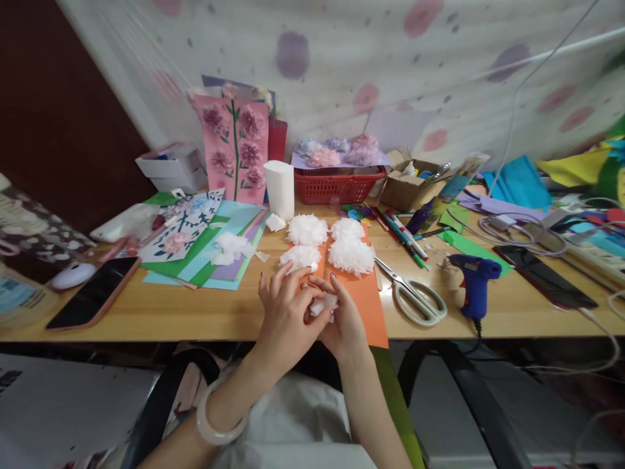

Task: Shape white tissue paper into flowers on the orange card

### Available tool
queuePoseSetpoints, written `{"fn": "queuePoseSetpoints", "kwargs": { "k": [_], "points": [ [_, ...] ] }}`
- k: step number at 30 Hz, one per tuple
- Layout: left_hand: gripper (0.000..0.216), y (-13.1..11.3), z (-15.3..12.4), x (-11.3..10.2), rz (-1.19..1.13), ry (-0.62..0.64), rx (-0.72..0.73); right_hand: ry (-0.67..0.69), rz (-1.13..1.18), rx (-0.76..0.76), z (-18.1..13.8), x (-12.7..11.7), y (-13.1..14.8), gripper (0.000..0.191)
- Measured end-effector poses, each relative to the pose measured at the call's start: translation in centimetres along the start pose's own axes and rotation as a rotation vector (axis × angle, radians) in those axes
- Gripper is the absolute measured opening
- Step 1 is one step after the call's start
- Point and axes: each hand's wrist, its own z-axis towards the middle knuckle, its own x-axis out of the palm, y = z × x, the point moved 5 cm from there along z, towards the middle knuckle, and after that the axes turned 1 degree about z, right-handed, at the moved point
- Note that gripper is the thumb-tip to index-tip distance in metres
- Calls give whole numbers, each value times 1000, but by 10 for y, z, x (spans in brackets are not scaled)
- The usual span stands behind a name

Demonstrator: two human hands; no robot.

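My left hand (283, 312) and my right hand (344, 322) meet at the near edge of the wooden table (195, 312), both pinching a small white tissue-paper flower (325, 304). They work over an orange paper sheet (364, 293). Several finished white tissue flowers (306, 229) lie on and beside that sheet just beyond my fingers. A pale bangle (215, 423) circles my left wrist.
Scissors (415, 296) and a blue glue gun (473, 280) lie right of the sheet. A phone (92, 293) and coloured paper sheets (209, 254) are at left. A red basket (336, 182), white tissue roll (280, 187), pink flower card (237, 146), markers (403, 231) and cables stand behind.
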Motion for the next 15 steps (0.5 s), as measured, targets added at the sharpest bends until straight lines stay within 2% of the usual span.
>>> {"fn": "queuePoseSetpoints", "kwargs": {
  "k": [5,10,15],
  "points": [
    [13,0,1,1,-35,-8,-44,14,22,3,1,0,-2,26],
    [12,0,-1,-11,-101,27,36,14,59,-4,-1,2,1,23],
    [23,2,-4,-19,-7,95,124,21,101,16,-1,3,1,24]
  ]
}}
